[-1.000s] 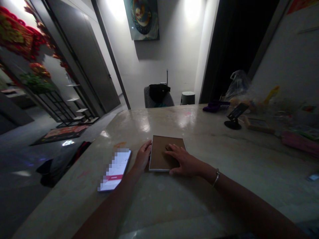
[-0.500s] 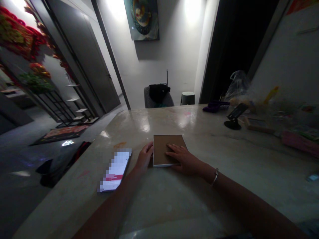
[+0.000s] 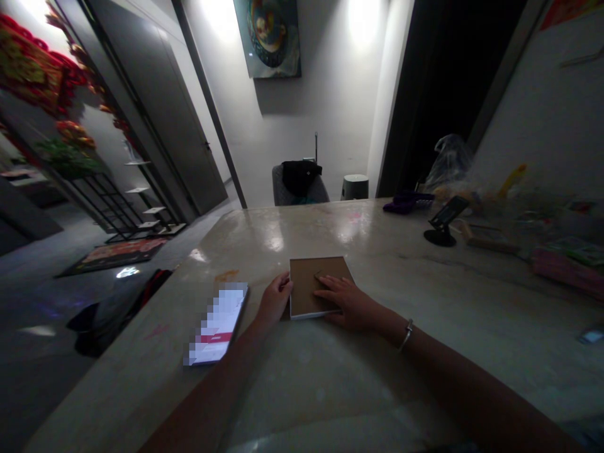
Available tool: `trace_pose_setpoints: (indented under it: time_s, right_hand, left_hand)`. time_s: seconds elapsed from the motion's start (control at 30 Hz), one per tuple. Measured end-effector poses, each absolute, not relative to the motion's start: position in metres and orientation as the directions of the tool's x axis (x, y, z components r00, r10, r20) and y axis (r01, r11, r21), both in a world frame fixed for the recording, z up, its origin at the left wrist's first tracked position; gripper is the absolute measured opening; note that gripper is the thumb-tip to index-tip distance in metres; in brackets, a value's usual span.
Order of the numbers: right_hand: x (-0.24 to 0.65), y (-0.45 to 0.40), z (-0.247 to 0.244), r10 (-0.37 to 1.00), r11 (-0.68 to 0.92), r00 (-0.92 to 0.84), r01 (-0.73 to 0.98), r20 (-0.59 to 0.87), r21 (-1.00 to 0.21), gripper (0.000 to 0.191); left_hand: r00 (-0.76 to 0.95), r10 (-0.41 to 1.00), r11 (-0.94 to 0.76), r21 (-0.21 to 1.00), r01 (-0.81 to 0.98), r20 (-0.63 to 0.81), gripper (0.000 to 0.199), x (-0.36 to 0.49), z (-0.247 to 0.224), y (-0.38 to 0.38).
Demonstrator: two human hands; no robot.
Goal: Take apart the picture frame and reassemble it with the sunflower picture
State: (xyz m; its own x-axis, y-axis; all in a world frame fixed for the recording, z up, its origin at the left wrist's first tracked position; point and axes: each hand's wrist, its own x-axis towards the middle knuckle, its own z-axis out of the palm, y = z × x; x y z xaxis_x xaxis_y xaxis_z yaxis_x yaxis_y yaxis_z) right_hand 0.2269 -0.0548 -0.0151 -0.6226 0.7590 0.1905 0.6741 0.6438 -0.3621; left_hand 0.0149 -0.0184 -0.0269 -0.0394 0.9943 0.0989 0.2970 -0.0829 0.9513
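Brown board (image 3: 304,289), white-edged, lies at six o'clock on the tabletop (image 3: 302,384). Right hand (image 3: 352,303) rests on it, fingers slightly spread; left hand (image 3: 274,299) meets its nine-o'clock edge, pinch unclear. Steadying seems the step; shifting it next would need firmer contact.

The left hand (image 3: 274,299) points forward and inward, fingers (image 3: 282,279) loosely bent; to its right, apart, the right hand (image 3: 353,303) lies palm down, fingers outstretched toward the left one, both forearms (image 3: 462,368) slanting back and outward behind them
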Motion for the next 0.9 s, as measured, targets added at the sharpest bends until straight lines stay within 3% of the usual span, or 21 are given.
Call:
trace_pose_setpoints:
  time_s: [0.27,0.43,0.57,0.77,0.9]
  right_hand:
    - [0.228,-0.055,-0.015,0.761,0.64,-0.625,0.677,0.177,-0.362,0.057]
    - [0.228,-0.054,-0.013,0.76,0.641,-0.621,0.67,0.191,-0.374,0.056]
    - [0.231,-0.049,-0.015,0.783,0.613,-0.573,0.641,0.242,-0.462,0.052]
    - [0.24,-0.029,-0.024,0.91,0.41,-0.313,0.584,0.272,-0.701,0.046]
    - [0.248,-0.024,-0.021,0.912,0.378,-0.134,0.641,0.388,-0.668,0.065]
  left_hand:
    - [0.0,0.98,-0.163,0.795,0.584,0.2,0.036,0.018,-0.029,-0.021]
    - [0.052,0.964,-0.231,0.729,0.644,0.259,0.034,0.018,-0.032,-0.02]
    - [0.154,0.949,-0.291,0.573,0.766,0.275,0.034,0.016,-0.034,-0.022]
    - [0.184,0.931,-0.325,0.491,0.808,0.314,0.037,0.013,-0.03,-0.024]
    - [0.089,0.876,-0.363,0.527,0.768,0.473,0.058,0.014,-0.02,-0.026]
